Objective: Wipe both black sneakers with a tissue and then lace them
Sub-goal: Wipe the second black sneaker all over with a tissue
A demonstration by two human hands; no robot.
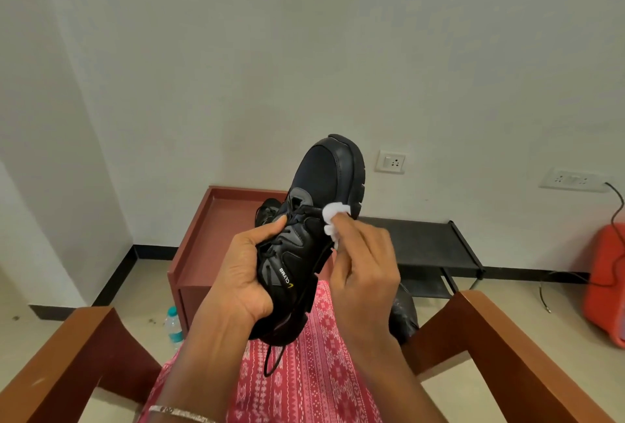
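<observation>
While the left hand grips the black sneaker around its collar and laced throat, toe raised and pointing away, the right hand pinches a folded white tissue against the side panel, just above the lugged midsole. The sneaker is held in the air over the lap. The second sneaker lies on the red-brown low table behind it, mostly hidden.

Probable faults:
- The tissue may tear or shed on the sole lugs if dragged across them under pressure.
- A loose lace hangs below the heel and may snag on the fingers when the shoe is rotated.
- The one-handed hold sits at the heel end, so heavy wiping near the toe may twist the shoe out of the grip.

Clearance: wooden armrests, left and right, bound elbow travel on both sides. Room is open above and ahead of the toe. A water bottle stands on the floor beside the table.
</observation>
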